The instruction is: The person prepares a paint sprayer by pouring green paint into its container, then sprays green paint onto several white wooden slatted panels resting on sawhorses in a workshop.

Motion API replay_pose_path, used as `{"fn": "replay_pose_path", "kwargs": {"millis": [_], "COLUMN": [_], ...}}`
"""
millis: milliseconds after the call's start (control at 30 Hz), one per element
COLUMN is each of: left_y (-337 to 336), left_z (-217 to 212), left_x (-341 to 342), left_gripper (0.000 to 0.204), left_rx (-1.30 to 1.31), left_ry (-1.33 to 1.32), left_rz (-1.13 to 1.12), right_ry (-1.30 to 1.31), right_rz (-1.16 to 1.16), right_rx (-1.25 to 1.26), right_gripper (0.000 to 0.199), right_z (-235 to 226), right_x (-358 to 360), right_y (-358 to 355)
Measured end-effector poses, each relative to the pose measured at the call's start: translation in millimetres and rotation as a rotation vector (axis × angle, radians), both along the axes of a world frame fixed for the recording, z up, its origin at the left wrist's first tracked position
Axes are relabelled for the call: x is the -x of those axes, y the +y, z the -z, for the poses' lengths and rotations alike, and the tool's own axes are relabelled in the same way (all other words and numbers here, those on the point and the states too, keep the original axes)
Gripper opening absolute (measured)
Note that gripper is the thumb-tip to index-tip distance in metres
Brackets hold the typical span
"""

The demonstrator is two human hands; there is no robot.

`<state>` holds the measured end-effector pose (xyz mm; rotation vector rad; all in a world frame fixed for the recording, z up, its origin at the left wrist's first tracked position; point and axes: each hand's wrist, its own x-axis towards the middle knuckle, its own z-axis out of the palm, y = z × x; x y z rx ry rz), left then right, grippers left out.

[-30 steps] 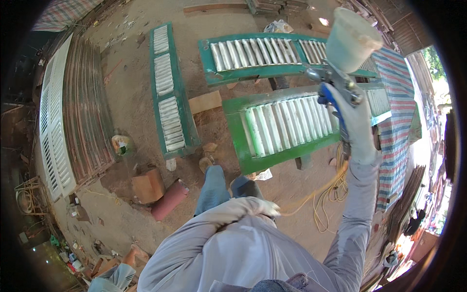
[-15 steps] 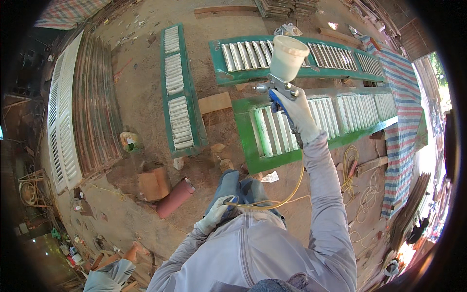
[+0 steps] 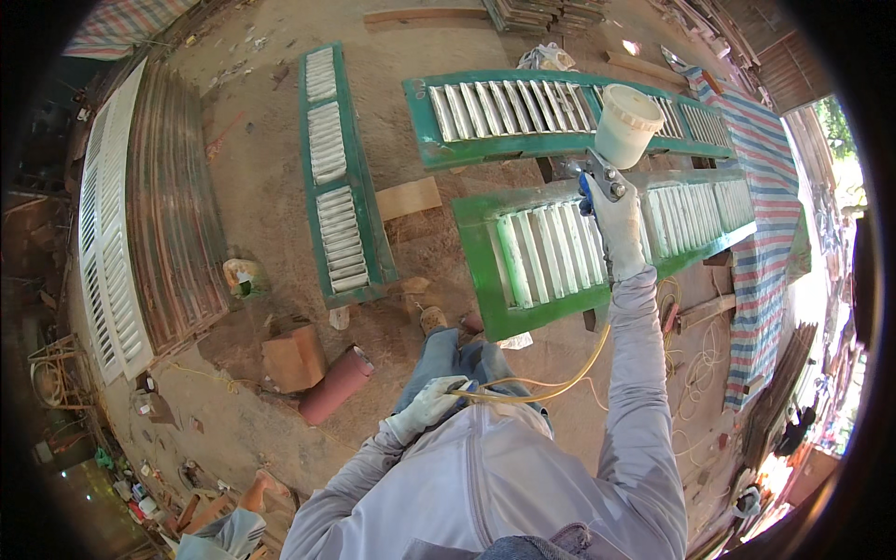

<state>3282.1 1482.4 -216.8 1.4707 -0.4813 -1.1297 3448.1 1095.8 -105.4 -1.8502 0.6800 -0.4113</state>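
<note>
Right hand [image 3: 616, 224], gloved, is clenched on a spray gun [image 3: 602, 177] over the near shutter [image 3: 597, 257] at 1 o'clock. Frame is bright green, slats still pale. Left hand [image 3: 431, 401] is closed around the yellow hose [image 3: 560, 387]. Obstructions: a loose shutter [image 3: 338, 177] at 11 o'clock, a red cylinder [image 3: 334, 385] at 9.

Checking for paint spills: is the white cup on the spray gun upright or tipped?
Slightly tilted but mouth-up: the white cup sits atop the spray gun in the right hand.
</note>
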Motion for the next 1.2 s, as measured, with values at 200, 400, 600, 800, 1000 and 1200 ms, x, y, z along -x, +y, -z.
{"fn": "replay_pose_path", "kwargs": {"millis": [200,400,600,800,1000,1200], "left_y": [2,10,17,2,-46,-97], "left_z": [14,31,58,48,13,-10], "left_x": [2,1,12,12,2,12], "left_gripper": [0.043,0.044,0.045,0.044,0.039,0.037], "left_rx": [0.083,0.076,0.057,0.013,0.03,-0.097], "left_ry": [-0.112,-0.086,-0.09,-0.144,-0.126,-0.086], "left_rz": [-0.096,-0.068,-0.035,-0.031,-0.02,-0.003], "right_ry": [0.0,-0.083,-0.016,-0.03,-0.031,0.021], "right_rz": [-0.238,-0.41,-0.319,-0.167,-0.027,-0.027], "right_rx": [-0.059,-0.391,-0.185,-0.018,0.048,0.065], "right_gripper": [0.023,0.02,0.021,0.027,0.019,0.037], "right_z": [-10,-7,10,18,22,12], "right_x": [-20,-43,-68,-52,-29,-3], "right_y": [32,65,59,6,-66,-123]}}
